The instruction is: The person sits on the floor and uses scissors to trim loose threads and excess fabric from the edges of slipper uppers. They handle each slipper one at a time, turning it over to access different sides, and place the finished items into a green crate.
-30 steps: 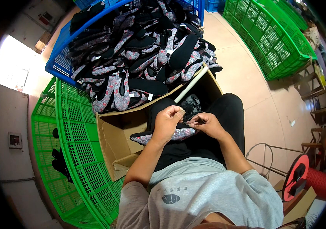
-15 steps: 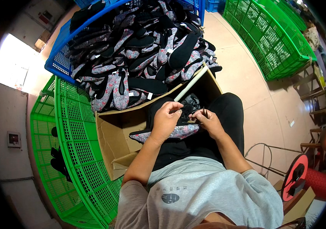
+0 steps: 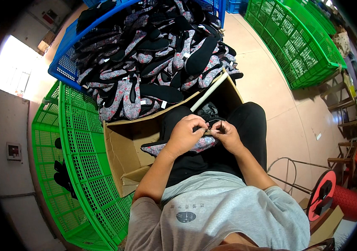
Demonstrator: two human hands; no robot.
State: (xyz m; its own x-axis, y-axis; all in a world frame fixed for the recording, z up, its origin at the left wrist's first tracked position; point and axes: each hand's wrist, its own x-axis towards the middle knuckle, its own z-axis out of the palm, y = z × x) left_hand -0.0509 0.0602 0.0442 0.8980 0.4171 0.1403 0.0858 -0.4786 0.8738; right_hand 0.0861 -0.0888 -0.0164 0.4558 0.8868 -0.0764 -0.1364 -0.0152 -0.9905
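Note:
A grey slipper with a pink floral print (image 3: 205, 143) lies across my lap on black trousers. Above its upper edge, my left hand (image 3: 185, 134) is closed in a pinch, with finger and thumb near the slipper's opening. What it pinches is too small to make out. My right hand (image 3: 230, 137) is closed too, its fingertips meeting close to the left ones. A thin dark pointed tool (image 3: 222, 124) juts up from its fingers; its kind is not clear. Just beyond the hands is some dark crumpled plastic (image 3: 208, 110).
An open cardboard box (image 3: 122, 146) stands against my legs, a white tube (image 3: 210, 92) across it. Beyond, a blue crate (image 3: 64, 67) overflows with similar slippers (image 3: 132, 98). Green crates stand at left (image 3: 84, 154) and far right (image 3: 289, 46). A red spool (image 3: 323, 194) is at lower right.
My left hand has moved a little right and down toward the right hand, so the fingertips now nearly meet. The right hand has shifted slightly; the slipper stays on my lap.

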